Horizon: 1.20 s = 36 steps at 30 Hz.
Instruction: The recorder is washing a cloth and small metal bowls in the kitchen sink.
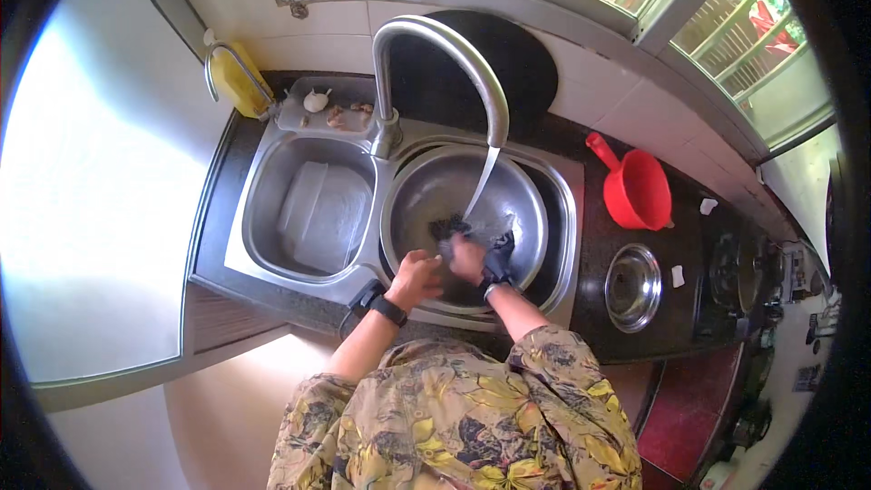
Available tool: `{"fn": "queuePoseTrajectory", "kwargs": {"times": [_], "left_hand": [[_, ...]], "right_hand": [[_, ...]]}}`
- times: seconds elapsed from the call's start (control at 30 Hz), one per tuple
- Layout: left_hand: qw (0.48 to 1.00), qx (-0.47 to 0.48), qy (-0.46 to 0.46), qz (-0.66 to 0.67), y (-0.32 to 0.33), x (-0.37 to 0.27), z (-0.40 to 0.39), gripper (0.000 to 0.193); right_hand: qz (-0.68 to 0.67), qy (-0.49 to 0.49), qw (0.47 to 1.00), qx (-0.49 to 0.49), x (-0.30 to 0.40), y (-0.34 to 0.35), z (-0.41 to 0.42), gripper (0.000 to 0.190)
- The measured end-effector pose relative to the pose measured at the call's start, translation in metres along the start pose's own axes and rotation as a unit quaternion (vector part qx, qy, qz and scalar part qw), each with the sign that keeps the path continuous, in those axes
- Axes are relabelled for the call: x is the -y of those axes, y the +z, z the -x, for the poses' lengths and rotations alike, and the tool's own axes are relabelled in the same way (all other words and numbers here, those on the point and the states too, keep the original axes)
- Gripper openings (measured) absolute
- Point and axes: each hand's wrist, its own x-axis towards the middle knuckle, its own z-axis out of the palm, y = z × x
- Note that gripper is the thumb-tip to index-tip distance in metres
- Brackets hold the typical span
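Note:
A large stainless steel bowl (422, 184) sits in the right basin of the double sink. Water runs into it from the curved metal faucet (469, 61). My right hand (469, 260) is inside the bowl, blurred, close to the falling water; whether it grips anything is not clear. Dark material (502, 255), perhaps cloth, lies against that hand and wrist, and a dark patch (449, 224) shows under the stream. My left hand (416, 278) is over the bowl's near left rim, fingers apart and holding nothing visible. Both wrists wear dark bands.
Left of the bowl is a second steel basin (272, 218). A tray (292, 109) with garlic stands behind it, near a yellow bottle (238, 78). To the right are a red plastic dipper (633, 190) and a small steel bowl (633, 288). A black round lid or pan leans behind the faucet.

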Motion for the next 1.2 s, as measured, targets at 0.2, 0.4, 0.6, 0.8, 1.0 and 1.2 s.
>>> {"fn": "queuePoseTrajectory", "kwargs": {"times": [0.2, 0.4, 0.6, 0.8, 1.0, 1.2], "left_hand": [[0.999, 0.041, -0.013, -0.030, 0.020, -0.002, 0.009, 0.061], [0.953, 0.240, -0.173, 0.061, 0.014, 0.011, -0.027, 0.069], [0.945, 0.312, 0.083, 0.050, 0.051, 0.024, -0.043, 0.032], [0.964, 0.031, -0.126, 0.231, 0.057, 0.017, -0.062, 0.012], [0.928, 0.015, -0.076, 0.364, 0.061, -0.008, -0.065, 0.011], [0.908, -0.038, -0.024, 0.416, 0.070, -0.022, -0.051, 0.028]], "right_hand": [[-0.025, 0.001, 0.998, -0.060, -0.029, 0.005, 0.008, 0.028], [0.145, -0.154, 0.938, -0.273, 0.025, -0.048, 0.052, 0.005], [0.023, -0.169, 0.957, -0.233, 0.067, -0.084, 0.104, 0.014], [-0.096, -0.212, 0.940, -0.251, 0.058, -0.084, 0.119, 0.015], [-0.611, 0.029, 0.777, -0.146, 0.035, -0.101, 0.126, 0.012], [-0.839, 0.071, 0.534, -0.078, 0.007, -0.108, 0.122, 0.019]]}}
